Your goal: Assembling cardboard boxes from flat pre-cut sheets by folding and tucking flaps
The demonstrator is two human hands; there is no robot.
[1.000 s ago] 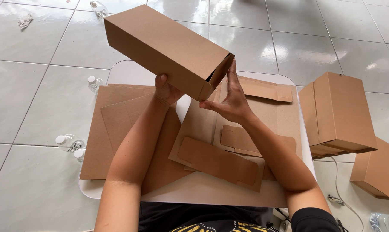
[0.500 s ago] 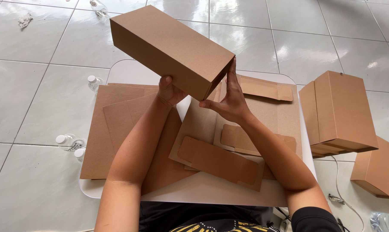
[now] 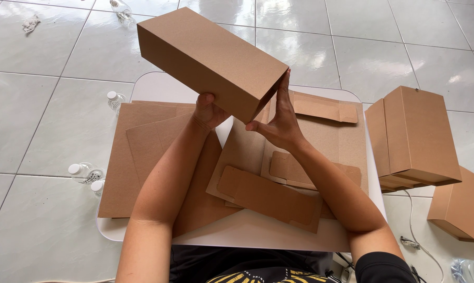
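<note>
1. This looks like a small box-folding work spot in a home room.
2. Shiny white floor tiles (image 3: pixel 48 105) lie all around.
3. Flat cardboard sheets (image 3: pixel 142 157) cover a white table (image 3: pixel 158 86).
4. Finished boxes (image 3: pixel 412 136) stand at three o'clock.
</note>
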